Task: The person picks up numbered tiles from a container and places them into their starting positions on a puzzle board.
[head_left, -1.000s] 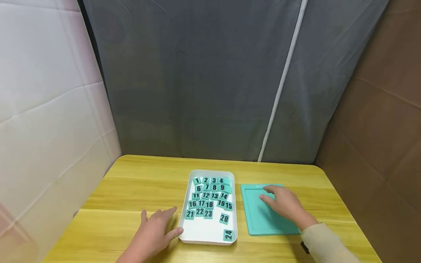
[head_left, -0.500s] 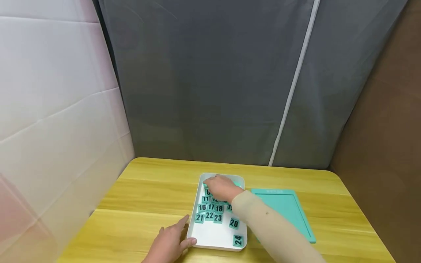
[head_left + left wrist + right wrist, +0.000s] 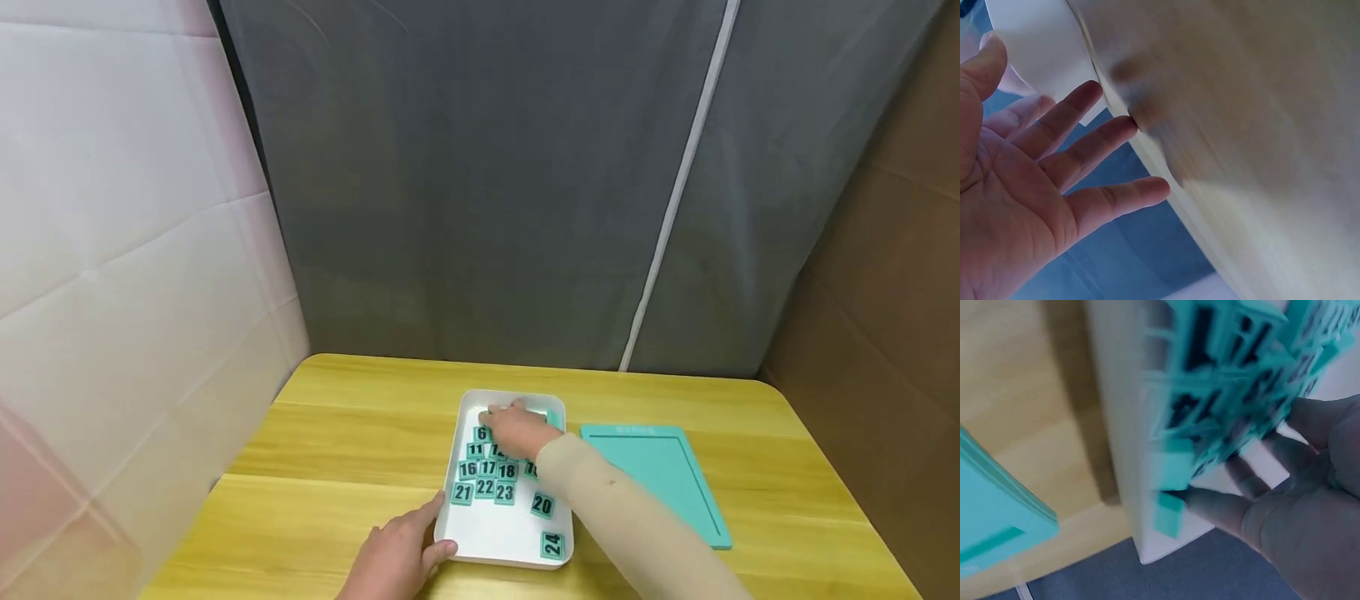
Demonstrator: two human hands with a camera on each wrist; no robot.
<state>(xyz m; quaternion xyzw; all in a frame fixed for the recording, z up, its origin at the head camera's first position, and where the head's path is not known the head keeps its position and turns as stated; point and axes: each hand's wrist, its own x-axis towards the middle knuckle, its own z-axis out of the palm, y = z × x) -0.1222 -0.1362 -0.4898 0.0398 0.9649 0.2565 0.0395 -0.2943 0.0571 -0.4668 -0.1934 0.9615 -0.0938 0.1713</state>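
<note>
My left hand (image 3: pixel 401 546), fingers spread, is at the left front corner of a white tray (image 3: pixel 495 542). In the left wrist view its palm and straight fingers show beside the tray wall. Teal number tiles lie in rows in the tray, among them tile 21 (image 3: pixel 462 493), tile 20 (image 3: pixel 542 505) and tile 24 (image 3: pixel 552 546). My right hand (image 3: pixel 516 429) reaches over the tray's far end and covers much of the upper rows. In the right wrist view its extended, spread fingers touch the far edge of the tile rows; blur hides fine contact. Plain teal pieces (image 3: pixel 1175 465) lie near one fingertip.
A flat teal board (image 3: pixel 652 467) with a raised rim lies right of the tray, partly behind the right sleeve (image 3: pixel 607 492). Both rest on a yellow wooden table (image 3: pixel 337 442). A grey curtain (image 3: pixel 480 208) hangs behind, with a white cloth at left and brown at right.
My right hand has moved left from above the teal board to the far rows of tiles in the tray. My left hand stays at the tray's left front corner. The head view has shifted slightly.
</note>
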